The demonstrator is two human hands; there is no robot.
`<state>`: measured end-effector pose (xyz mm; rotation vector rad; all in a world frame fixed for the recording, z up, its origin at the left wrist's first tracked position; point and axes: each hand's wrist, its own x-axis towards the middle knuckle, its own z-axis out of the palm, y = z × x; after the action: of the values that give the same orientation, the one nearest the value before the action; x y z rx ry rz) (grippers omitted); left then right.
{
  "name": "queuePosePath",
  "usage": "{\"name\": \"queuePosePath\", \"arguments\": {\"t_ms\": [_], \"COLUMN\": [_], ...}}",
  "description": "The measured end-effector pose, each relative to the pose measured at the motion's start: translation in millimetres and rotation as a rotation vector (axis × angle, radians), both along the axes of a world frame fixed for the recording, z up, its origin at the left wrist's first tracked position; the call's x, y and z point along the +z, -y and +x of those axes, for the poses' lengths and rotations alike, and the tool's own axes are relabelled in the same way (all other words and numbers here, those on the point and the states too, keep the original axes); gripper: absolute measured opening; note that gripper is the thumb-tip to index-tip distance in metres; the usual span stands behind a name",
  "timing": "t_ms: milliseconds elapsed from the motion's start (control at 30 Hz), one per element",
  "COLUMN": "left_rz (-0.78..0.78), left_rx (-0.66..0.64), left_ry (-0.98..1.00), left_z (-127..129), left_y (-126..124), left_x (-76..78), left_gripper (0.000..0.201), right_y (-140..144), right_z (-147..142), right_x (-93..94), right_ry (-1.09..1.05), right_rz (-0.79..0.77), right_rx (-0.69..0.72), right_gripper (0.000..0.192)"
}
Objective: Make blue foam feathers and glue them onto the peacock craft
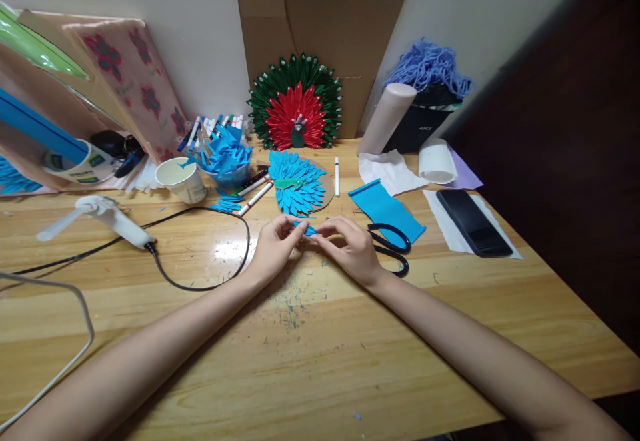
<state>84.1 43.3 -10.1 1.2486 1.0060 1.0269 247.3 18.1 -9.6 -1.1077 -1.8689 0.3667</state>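
Between my two hands is a small blue paper petal. My left hand pinches its left side, and my right hand has its fingertips closed on the right end. Just beyond them lies a peacock craft with layered blue petals and a green body on a round cardboard base. Black-handled scissors lie beside my right hand, their blades hidden beneath it. A blue paper sheet with rolled edges rests past the scissors. Loose blue petals sit left of the craft.
A white glue gun with a black cord lies at left, near a paper cup and a tub of blue scraps. A red-and-green peacock leans on cardboard. A phone lies at right.
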Motion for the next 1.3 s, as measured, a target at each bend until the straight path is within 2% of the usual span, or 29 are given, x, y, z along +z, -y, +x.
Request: {"name": "queuePosePath", "arguments": {"t_ms": [1300], "left_rz": [0.035], "left_rx": [-0.012], "left_ry": [-0.043], "left_z": [0.8], "left_y": [-0.3], "left_x": [-1.8], "left_gripper": [0.019], "right_y": [-0.6], "right_z": [-0.8], "right_x": [-3.0], "right_ry": [-0.049], "right_rz": [-0.062], "right_rx": [-0.027], "right_gripper": [0.005]}}
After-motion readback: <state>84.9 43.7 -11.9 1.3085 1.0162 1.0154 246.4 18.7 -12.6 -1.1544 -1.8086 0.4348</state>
